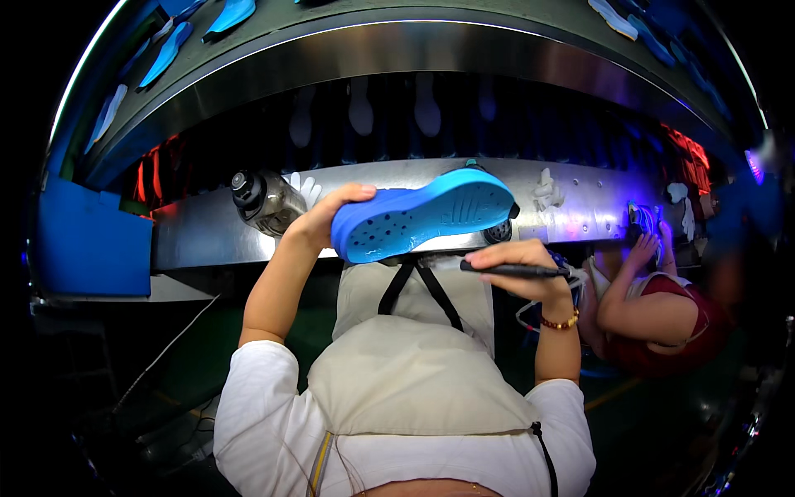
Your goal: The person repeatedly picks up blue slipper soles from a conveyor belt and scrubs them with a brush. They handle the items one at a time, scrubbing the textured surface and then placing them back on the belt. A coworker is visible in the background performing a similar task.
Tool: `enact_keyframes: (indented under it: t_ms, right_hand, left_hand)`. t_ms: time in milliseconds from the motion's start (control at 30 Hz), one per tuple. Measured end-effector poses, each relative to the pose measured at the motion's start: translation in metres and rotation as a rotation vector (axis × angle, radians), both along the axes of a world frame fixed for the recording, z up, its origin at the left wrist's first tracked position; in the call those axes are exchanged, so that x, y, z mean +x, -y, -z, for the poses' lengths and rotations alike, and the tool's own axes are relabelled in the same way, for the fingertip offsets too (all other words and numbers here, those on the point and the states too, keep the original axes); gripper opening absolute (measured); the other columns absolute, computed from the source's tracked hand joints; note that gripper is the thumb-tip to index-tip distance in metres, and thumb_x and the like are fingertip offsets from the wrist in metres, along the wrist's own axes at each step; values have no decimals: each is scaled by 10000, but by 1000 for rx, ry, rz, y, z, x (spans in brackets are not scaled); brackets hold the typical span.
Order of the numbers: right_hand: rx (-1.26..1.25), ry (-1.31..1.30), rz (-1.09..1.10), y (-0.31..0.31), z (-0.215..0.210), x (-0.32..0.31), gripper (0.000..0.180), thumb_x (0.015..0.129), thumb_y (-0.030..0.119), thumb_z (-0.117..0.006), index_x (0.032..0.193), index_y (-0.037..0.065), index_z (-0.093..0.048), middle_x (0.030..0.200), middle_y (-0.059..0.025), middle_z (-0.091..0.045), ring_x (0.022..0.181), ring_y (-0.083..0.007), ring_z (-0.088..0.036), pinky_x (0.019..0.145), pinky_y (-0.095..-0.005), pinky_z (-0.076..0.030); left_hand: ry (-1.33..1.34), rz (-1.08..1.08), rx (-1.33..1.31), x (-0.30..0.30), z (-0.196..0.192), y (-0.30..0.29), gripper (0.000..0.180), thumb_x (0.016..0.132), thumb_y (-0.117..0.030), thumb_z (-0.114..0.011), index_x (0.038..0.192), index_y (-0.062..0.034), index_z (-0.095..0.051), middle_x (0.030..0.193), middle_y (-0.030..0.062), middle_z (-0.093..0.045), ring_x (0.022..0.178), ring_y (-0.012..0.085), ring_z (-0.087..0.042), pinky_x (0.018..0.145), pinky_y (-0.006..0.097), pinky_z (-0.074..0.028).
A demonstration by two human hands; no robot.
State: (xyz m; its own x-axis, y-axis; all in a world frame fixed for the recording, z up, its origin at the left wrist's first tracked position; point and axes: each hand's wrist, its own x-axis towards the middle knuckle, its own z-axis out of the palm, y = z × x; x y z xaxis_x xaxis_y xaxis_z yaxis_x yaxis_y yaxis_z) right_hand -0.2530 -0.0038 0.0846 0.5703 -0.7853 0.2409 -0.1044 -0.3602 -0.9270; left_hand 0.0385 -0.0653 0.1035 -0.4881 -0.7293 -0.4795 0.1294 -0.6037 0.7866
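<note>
Blue foam-like walls, smooth and thick, rise around a shoe sole [435, 211] held up tilted in front of the metal bench [373, 172], its paler inner face toward the wearer. From where I stand, one end shows a scatter of small round holes, the other thin grooves, and a glossy patch gleams along the lower rim. The left hand [325, 217] has the holed end, its grip closed with the thumb over the edge. The right hand [542, 287] curls around the slim dark handle of a brush [515, 270], that grip drawn in close; the pale tip blurs just below the sole, and I cannot tell whether they touch. On the bench sit a smoky see-through bottle [277, 205] with a black cap, a white fabric glove [308, 187] beside it, and crumpled white pieces [546, 190]. Polished metal edges the curved conveyor [331, 16] above. Off to the right, a co-worker [662, 315] in dark red bends under violet light.
</note>
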Motion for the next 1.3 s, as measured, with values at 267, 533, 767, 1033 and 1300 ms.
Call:
enact_keyframes:
  t_ms: [267,533,767,1033,1300]
  right_hand:
    - [141,298,327,4,5,31,162,718,-35,-607,880,-41,-609,944,-143,-611,863,-155,-581,743,-241,-461]
    - [-436,22,393,28,20,52,155,682,-27,-612,833,0,-593,828,-85,-619,713,-183,-592,646,-275,-471]
    - [-330,-51,-21,-2,-28,46,155,608,40,-645,757,35,-600,761,-101,-614,717,-231,-594,652,-299,-475]
    - [-289,62,-51,-8,-32,50,228,644,-22,-655,866,11,-614,863,-133,-620,836,-243,-602,759,-308,-467]
    - [-197,112,-50,-5,-11,40,201,667,-35,-651,864,-5,-629,892,-132,-632,902,-228,-582,814,-311,-458]
  left_hand:
    - [-701,-165,71,-47,68,17,886,720,-759,-204,1249,-71,-380,1164,169,-477,1073,286,-467,929,453,-356]
    - [-636,-206,111,-78,76,5,864,753,-730,-134,1212,-45,-393,1127,183,-490,1025,304,-498,893,443,-400]
    - [-730,-276,34,-51,59,1,820,767,-715,-148,1199,-69,-409,1064,154,-518,995,310,-510,861,470,-417]
    - [-768,-246,-110,-57,31,4,833,749,-733,-178,1231,-82,-369,1067,162,-516,1003,327,-504,862,484,-414]
    - [-684,-267,-107,-43,10,9,887,733,-745,-196,1196,-20,-416,1119,173,-504,998,280,-525,837,435,-455]
